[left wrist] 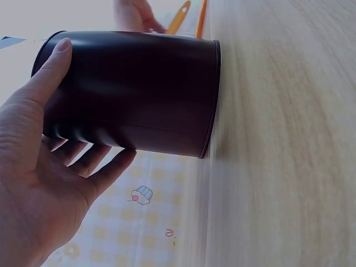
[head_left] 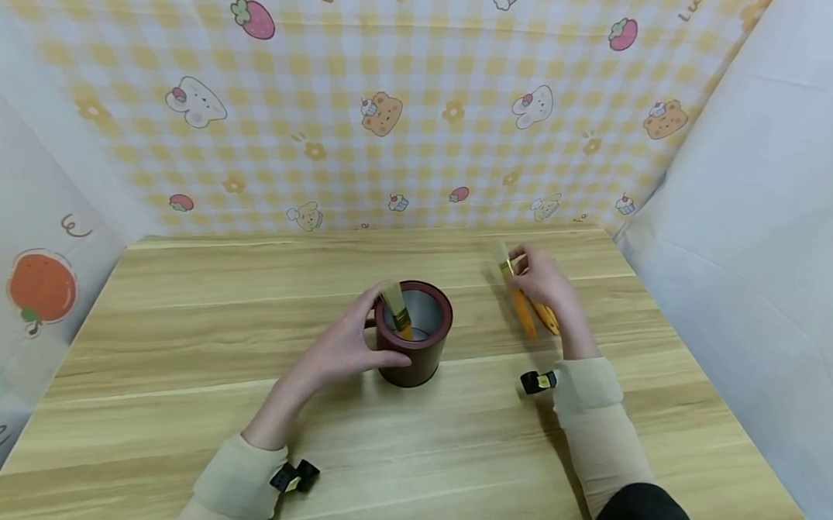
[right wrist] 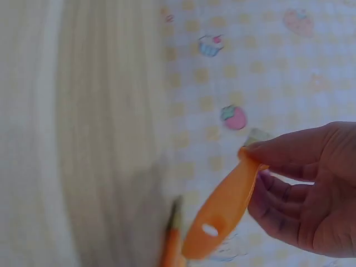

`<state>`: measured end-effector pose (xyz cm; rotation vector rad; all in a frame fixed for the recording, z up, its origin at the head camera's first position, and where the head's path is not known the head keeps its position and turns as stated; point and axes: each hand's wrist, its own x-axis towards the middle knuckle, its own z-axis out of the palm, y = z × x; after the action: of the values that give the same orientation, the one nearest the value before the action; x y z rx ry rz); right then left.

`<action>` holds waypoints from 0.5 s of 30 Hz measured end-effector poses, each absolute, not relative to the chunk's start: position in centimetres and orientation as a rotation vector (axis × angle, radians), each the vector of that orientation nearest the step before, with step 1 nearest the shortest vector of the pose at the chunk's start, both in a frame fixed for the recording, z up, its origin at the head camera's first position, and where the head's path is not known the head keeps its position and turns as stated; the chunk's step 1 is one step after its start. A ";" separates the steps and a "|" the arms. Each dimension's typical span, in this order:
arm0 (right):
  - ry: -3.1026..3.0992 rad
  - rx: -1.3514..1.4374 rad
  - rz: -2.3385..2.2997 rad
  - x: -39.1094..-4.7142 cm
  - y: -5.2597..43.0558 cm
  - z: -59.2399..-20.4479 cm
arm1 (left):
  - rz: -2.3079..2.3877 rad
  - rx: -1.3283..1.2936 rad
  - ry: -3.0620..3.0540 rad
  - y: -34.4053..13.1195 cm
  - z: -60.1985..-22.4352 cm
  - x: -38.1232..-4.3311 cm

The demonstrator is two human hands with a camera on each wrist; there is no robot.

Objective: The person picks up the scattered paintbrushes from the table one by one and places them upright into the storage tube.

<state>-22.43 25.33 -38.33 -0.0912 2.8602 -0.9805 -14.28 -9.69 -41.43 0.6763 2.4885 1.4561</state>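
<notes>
A dark brown mug (head_left: 410, 365) with a grey inside stands upright on the table. My left hand (head_left: 346, 344) holds it from the left, thumb across the near side and fingers round the far side; the left wrist view shows the mug's dark wall (left wrist: 133, 92) in this grip. Inside the mug leans a paintbrush (head_left: 396, 311), bristles up. On the right, my right hand (head_left: 539, 274) pinches a second paintbrush (right wrist: 222, 206) near its metal band, its orange handle pointing down. Close by is another orange-handled paintbrush (head_left: 546, 316), partly hidden by the right hand.
The wood-grain table (head_left: 182, 324) ends at a yellow checked backdrop (head_left: 426, 159) with cartoon prints. White cloth walls stand at left and right (head_left: 757, 222). A small black wrist device (head_left: 295, 477) sits at each cuff.
</notes>
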 end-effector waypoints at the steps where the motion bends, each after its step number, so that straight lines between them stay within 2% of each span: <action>1: 2.867 -0.100 -1.031 -22.3 25.2 -37.9 | 1.459 0.681 2.487 -9.7 -41.4 -14.3; 9: 3.014 -0.123 -1.422 -20.5 23.6 -35.0 | 1.461 0.703 2.489 -9.6 -41.3 -14.3; 15: 2.983 -0.201 -1.997 -18.9 21.9 -33.1 | 1.421 0.707 2.538 -9.7 -41.5 -14.3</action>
<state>-18.87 21.94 -33.09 -0.2012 2.9829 -1.9972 -14.34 -9.70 -41.52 0.7068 2.5379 1.4215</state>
